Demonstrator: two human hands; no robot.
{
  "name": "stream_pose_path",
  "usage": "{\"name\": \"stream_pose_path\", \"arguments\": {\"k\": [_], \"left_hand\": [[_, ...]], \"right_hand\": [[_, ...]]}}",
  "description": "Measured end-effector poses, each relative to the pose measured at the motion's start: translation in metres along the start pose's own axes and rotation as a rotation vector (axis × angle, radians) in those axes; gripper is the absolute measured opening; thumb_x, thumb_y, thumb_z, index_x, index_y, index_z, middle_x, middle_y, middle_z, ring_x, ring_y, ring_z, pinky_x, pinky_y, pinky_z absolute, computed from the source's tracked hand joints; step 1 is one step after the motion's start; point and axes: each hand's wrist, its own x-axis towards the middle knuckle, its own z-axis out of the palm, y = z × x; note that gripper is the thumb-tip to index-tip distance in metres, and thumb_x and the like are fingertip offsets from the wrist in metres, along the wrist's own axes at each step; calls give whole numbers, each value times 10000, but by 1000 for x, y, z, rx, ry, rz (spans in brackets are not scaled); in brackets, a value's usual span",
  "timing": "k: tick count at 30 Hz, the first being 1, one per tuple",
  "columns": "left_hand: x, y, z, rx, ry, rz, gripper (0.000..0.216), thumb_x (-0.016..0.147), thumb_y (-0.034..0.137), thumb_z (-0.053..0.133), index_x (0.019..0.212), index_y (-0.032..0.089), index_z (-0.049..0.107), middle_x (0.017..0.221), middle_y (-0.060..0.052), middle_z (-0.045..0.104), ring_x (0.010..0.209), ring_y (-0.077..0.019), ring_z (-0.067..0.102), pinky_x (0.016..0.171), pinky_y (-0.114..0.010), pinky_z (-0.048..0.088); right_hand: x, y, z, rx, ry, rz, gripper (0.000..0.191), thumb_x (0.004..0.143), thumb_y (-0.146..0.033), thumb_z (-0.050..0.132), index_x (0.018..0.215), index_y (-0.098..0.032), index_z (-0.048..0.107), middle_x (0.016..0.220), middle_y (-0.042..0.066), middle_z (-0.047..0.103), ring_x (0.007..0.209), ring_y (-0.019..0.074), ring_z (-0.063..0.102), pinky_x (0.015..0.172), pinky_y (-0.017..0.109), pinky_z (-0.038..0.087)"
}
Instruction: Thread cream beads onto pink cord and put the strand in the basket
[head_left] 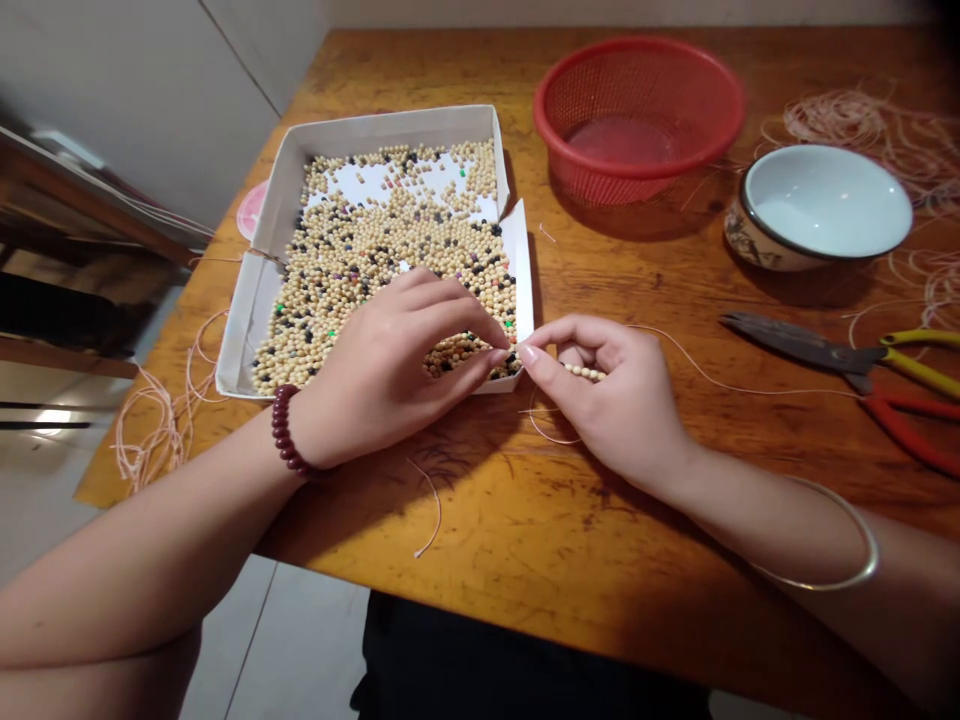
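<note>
My left hand (420, 355) reaches over the near right corner of a white cardboard box (262, 200) full of small beads (390, 230), mostly cream with some black, green and red. Its thumb and index finger pinch at a tiny bead, mostly covered by the fingertips. Just right of the box wall, my right hand (615, 390) pinches the end of a thin pink cord (720, 380). A short row of cream beads (583, 372) is threaded on this cord and shows under the right fingers. The fingertips of both hands almost meet.
A red plastic basket (637, 180) and an enamel bowl (825, 210) stand at the back right. Scissors (795, 340) with red and yellow handles lie at the right. Tangled pink cords (154, 425) lie at the left edge, with more at the far right. A cord scrap (433, 505) lies in front.
</note>
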Motion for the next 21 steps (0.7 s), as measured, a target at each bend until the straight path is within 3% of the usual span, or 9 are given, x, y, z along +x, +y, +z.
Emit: {"name": "stream_pose_path", "arguments": {"k": [10, 21], "left_hand": [[0, 0, 0, 14, -21, 27, 98, 861, 211, 537, 869, 193, 633, 854, -41, 636, 837, -189, 553, 773, -334, 415], [-1, 0, -1, -12, 5, 12, 78, 851, 222, 511, 851, 189, 582, 837, -50, 622, 798, -190, 559, 739, -339, 430]], "right_hand": [[0, 1, 1, 26, -45, -13, 185, 832, -344, 609, 830, -167, 662, 523, -51, 387, 470, 77, 320, 442, 232, 233], [0, 3, 1, 61, -102, -20, 215, 848, -386, 587, 833, -175, 627, 624, -17, 505, 530, 91, 423, 474, 224, 313]]}}
